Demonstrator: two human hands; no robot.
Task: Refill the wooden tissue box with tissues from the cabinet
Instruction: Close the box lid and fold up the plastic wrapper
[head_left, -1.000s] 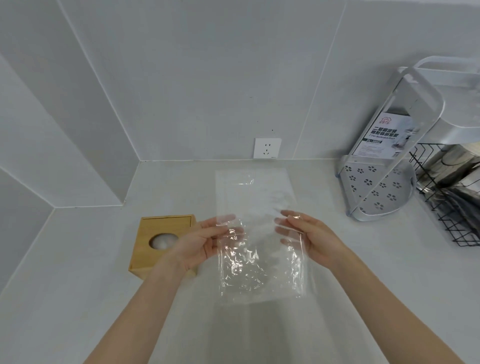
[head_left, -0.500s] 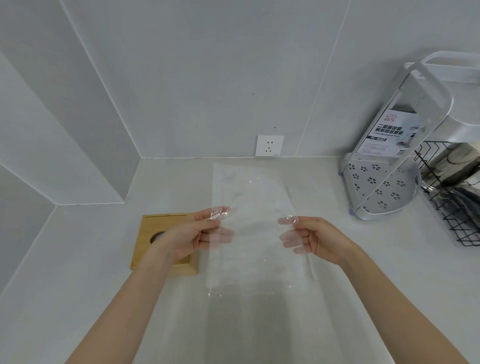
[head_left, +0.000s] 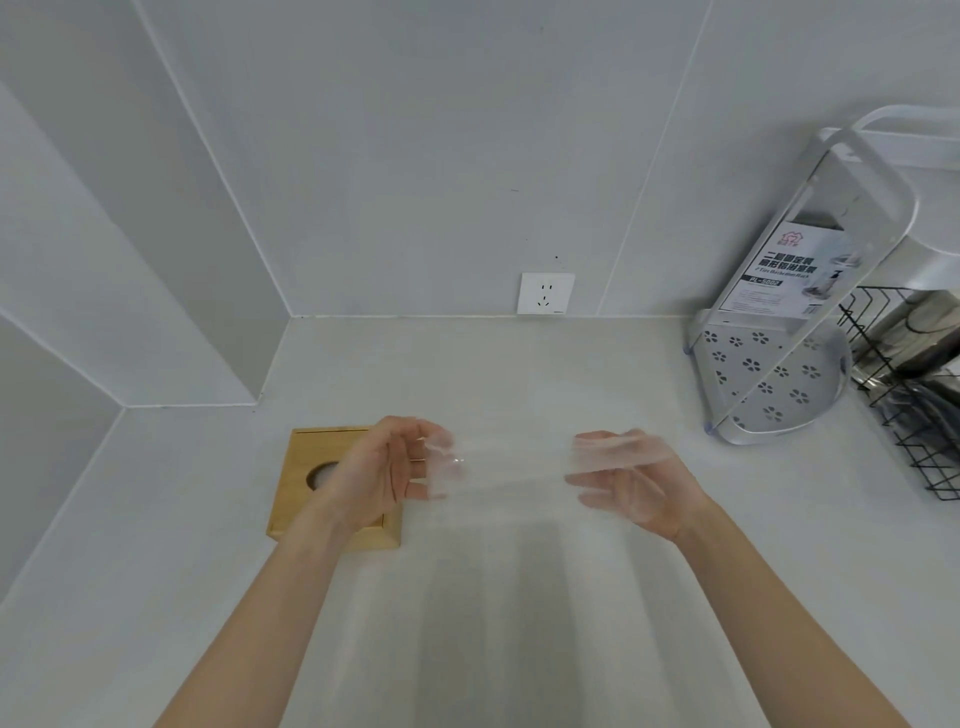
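Pale grey countertop (head_left: 519, 374) fills the lower view, running back into a corner of grey wall panels. Far right, a white corner rack (head_left: 769, 384) with flower-shaped cut-outs stands on it, a printed label card (head_left: 779, 280) propped inside, and a black wire basket (head_left: 914, 395) sits just beside it at the frame's edge. Two bare forearms reach in from the near edge. Left of centre sits the wooden tissue box (head_left: 311, 483), square, round hole in its top, flat on the counter; the left hand (head_left: 387, 473) hovers over its right side, fingers loosely curled, fingertips smeared. Right hand (head_left: 628, 478) is level with it, well apart, fingers reaching left. Between them a clear plastic film (head_left: 511, 467) is only a faint motion-blurred streak, reaching both sets of fingertips; I can't tell whether either hand really pinches it. On the far wall, a white socket (head_left: 545, 293).
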